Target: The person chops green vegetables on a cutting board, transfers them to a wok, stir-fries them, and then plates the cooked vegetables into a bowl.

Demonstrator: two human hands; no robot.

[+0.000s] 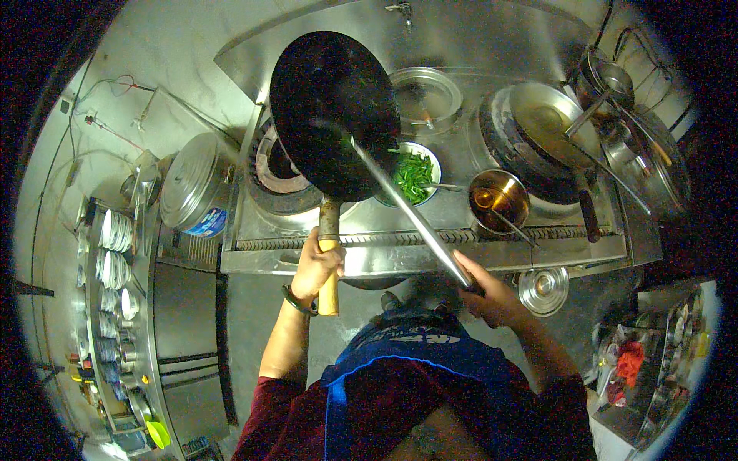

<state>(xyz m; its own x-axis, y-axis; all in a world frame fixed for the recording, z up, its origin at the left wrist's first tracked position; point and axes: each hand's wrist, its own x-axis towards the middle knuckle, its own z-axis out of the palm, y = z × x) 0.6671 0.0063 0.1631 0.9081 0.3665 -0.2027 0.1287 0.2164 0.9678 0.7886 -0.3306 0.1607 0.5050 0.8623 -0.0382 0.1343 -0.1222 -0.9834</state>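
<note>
My left hand [319, 262] grips the yellow handle of a black wok [331, 109], which is raised and tilted above the left burner ring [274, 167]. In my right hand [487, 297] is a long metal cooking utensil [412, 216]; its far end reaches into the wok, and the dark interior hides its shape. Partly behind the wok and the utensil stands a white bowl of chopped green vegetables [416, 173] with a spoon handle [447, 187] sticking out. A metal pot of amber liquid [499, 199] holds another utensil, right of the bowl.
A large wok with liquid [542, 124] sits on the right burner, a ladle resting in it. A round metal basin [426, 101] is set at the back of the steel range. At left are a lidded steel pot [196, 181] and stacked bowls [115, 230]. A round lid [543, 291] lies near the range's front edge.
</note>
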